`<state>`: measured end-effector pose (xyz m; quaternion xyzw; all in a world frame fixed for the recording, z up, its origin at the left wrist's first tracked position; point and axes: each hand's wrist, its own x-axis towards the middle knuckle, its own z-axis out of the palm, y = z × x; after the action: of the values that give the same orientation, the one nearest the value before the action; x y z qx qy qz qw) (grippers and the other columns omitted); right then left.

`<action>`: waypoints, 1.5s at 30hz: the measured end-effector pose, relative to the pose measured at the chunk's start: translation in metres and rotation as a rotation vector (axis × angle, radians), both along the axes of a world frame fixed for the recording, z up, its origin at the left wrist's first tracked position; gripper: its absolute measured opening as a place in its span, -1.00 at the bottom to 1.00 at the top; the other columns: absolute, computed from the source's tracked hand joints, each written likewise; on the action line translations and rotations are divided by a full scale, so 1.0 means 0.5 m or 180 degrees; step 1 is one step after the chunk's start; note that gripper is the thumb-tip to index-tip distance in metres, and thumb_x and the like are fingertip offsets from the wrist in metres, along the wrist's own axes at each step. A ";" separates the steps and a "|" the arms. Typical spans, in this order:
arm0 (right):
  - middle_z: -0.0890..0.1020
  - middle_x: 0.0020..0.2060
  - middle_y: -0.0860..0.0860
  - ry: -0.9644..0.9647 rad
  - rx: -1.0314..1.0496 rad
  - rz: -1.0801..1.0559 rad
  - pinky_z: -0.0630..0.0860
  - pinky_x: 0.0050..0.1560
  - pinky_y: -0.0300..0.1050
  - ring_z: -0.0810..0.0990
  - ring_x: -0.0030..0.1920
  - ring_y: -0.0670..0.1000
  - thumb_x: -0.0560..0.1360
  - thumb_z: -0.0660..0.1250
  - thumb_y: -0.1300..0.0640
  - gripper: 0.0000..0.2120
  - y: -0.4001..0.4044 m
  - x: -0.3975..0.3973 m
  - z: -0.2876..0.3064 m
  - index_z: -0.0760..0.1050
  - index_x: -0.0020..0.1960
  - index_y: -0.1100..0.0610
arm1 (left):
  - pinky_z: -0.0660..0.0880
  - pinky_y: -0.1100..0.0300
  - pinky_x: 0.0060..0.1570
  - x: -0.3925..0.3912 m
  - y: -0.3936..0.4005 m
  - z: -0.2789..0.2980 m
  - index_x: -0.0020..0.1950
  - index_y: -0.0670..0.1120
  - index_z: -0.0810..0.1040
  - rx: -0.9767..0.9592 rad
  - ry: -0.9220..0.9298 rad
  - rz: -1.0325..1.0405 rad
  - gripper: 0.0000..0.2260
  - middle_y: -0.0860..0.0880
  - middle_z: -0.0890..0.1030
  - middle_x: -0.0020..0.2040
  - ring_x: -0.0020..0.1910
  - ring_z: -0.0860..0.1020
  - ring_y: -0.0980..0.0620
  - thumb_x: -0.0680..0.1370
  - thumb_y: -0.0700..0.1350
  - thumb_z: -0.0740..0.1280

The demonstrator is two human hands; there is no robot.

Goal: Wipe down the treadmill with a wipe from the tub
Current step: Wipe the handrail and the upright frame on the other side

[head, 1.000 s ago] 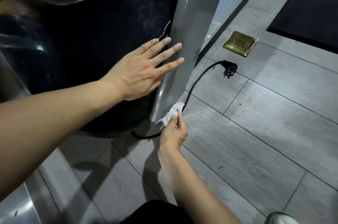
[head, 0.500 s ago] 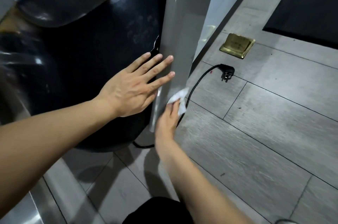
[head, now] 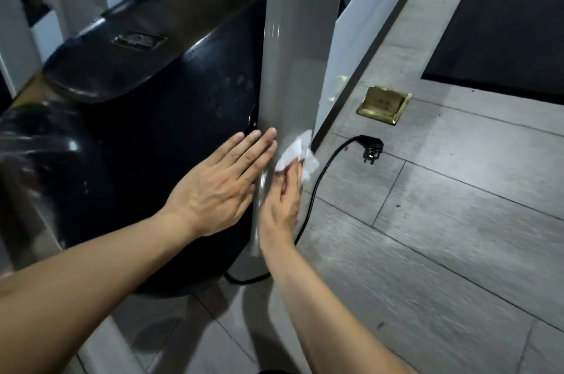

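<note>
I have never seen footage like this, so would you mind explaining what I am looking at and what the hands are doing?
The camera sits on the person's head, looking forward and down, so both arms are their own. The left hand lies flat, fingers straight, on the treadmill's black motor cover. The right hand presses a white wipe against the grey upright post. On the grey floor lie a black power cord with its unplugged plug, and a brass floor socket. The tub is not visible.
</note>
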<state>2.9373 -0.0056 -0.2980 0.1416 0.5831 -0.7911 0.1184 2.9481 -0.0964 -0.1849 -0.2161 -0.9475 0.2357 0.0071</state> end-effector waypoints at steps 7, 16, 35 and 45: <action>0.39 0.47 -0.18 -0.0973 -0.0208 0.0087 0.33 0.42 -0.13 0.46 0.37 -0.06 0.66 0.17 -0.07 -0.65 0.003 -0.008 -0.029 0.37 0.42 -0.32 | 0.11 -0.11 0.60 0.001 -0.001 -0.002 0.65 -0.26 -0.07 0.0085 0.0012 0.0089 -0.35 -0.22 -0.15 0.67 0.66 -0.08 -0.13 0.67 -0.06 0.14; 0.14 0.57 -0.21 0.0134 0.0069 0.0300 0.09 0.29 -0.60 0.14 0.36 -0.54 0.70 0.11 0.00 -0.50 0.029 -0.021 0.019 0.07 0.60 -0.11 | 0.18 -0.14 0.57 0.000 0.003 0.000 0.66 -0.22 0.01 0.0267 0.0190 0.0217 -0.37 -0.23 -0.05 0.67 0.65 -0.01 -0.13 0.64 -0.07 0.15; 0.14 0.62 -0.04 -0.0763 0.0241 0.0556 0.13 0.54 -0.04 0.22 0.56 0.10 0.73 -0.02 -0.08 -0.50 0.041 -0.071 0.028 0.01 0.65 -0.08 | 0.11 -0.09 0.56 -0.006 -0.002 0.014 0.68 -0.09 0.02 0.0504 -0.0063 0.0494 -0.35 -0.12 -0.05 0.68 0.66 -0.01 -0.09 0.62 -0.05 0.17; 0.02 0.63 -0.16 0.1440 0.0360 0.0022 -0.02 0.57 -0.19 -0.03 0.60 -0.18 0.71 0.05 -0.05 -0.53 0.061 -0.254 0.169 -0.01 0.56 -0.25 | 0.11 -0.11 0.58 -0.075 -0.018 0.008 0.68 -0.07 -0.15 0.0628 0.0067 0.0549 -0.33 -0.13 -0.18 0.68 0.66 -0.04 -0.08 0.67 0.10 0.08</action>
<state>2.8103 0.0249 -0.2135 -0.0349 0.6387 -0.7684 -0.0207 2.9107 -0.1052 -0.1807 -0.1296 -0.9810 0.1434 0.0180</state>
